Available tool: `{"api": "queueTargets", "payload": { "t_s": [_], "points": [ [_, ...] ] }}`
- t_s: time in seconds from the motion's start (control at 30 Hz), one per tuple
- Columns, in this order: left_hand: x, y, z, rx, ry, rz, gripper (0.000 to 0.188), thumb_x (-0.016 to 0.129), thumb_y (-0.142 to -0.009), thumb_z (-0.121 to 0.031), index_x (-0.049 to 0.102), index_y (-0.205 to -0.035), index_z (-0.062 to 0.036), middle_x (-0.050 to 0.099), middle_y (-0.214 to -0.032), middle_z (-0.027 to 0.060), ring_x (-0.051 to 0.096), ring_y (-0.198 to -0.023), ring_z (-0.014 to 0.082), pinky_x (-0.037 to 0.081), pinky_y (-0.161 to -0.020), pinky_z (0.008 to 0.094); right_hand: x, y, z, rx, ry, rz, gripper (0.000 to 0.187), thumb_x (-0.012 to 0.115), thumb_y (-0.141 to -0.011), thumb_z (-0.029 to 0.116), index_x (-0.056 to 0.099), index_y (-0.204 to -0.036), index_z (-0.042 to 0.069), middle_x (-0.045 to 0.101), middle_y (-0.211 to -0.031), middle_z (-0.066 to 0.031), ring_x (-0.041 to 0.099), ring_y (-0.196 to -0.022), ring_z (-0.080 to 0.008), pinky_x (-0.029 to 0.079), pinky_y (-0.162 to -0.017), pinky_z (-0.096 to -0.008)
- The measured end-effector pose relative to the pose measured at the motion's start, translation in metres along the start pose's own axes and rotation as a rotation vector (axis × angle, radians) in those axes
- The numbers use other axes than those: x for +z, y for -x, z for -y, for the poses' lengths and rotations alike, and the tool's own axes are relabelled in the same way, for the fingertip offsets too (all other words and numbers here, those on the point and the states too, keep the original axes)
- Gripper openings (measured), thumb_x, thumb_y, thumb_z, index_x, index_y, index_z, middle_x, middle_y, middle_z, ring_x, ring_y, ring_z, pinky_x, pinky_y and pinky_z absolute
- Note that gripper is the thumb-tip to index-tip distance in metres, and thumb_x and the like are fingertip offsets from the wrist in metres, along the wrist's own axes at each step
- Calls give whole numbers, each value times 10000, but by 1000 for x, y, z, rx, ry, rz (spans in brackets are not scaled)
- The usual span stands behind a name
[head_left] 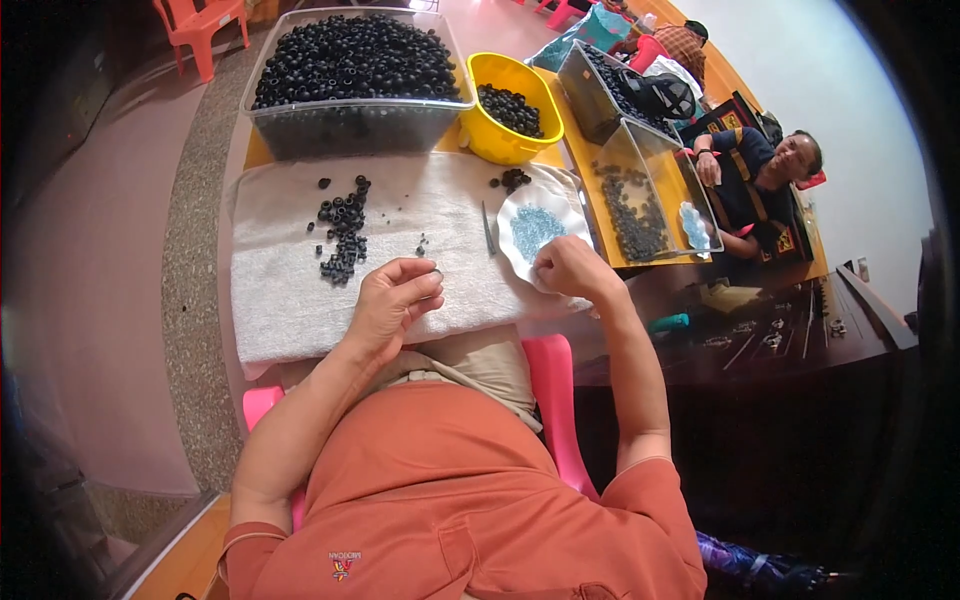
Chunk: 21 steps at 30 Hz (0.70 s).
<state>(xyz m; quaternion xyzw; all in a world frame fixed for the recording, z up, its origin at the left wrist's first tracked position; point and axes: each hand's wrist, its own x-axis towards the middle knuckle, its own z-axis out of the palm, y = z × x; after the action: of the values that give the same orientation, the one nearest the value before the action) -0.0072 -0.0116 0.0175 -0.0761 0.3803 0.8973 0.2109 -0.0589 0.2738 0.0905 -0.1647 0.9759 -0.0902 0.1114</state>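
My left hand is raised over the near part of a white cloth, thumb and fingers pinched together on a small dark ring-shaped piece. My right hand reaches over the near right rim of a white scalloped dish, its fingers curled closed. Tiny light-blue pieces fill the middle of the dish; anything between the right fingertips is hidden. Left of the dish lies a thin metal tool like tweezers. A loose pile of small black ring-like parts spreads across the cloth's left half.
Behind the cloth stand a big clear bin heaped with black parts and a yellow basin holding more. Further right are clear bins. A co-worker sits beyond them. A red chair stands far left.
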Motion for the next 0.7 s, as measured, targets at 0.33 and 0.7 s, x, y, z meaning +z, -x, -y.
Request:
{"api": "queueTargets", "payload": {
  "t_s": [0.33, 0.7],
  "points": [
    [0, 0, 0, 3, 3, 5, 175, 688, -871, -57, 622, -1032, -38, 650, -907, 40, 643, -822, 129, 566, -764, 283, 2, -4, 0, 28, 7, 7, 141, 576, -691, 86, 687, -723, 5, 649, -723, -225, 653, -699, -385, 528, -686, -433],
    [1, 1, 0, 0, -4, -1, 165, 684, -876, -57, 622, -1028, -39, 646, -912, 35, 640, -831, 127, 566, -769, 281, 15, 18, 0, 52, -40, -190, 158, 652, -744, 145, 673, -814, 5, 628, -730, -186, 639, -738, -346, 497, -675, -399]
  ]
}}
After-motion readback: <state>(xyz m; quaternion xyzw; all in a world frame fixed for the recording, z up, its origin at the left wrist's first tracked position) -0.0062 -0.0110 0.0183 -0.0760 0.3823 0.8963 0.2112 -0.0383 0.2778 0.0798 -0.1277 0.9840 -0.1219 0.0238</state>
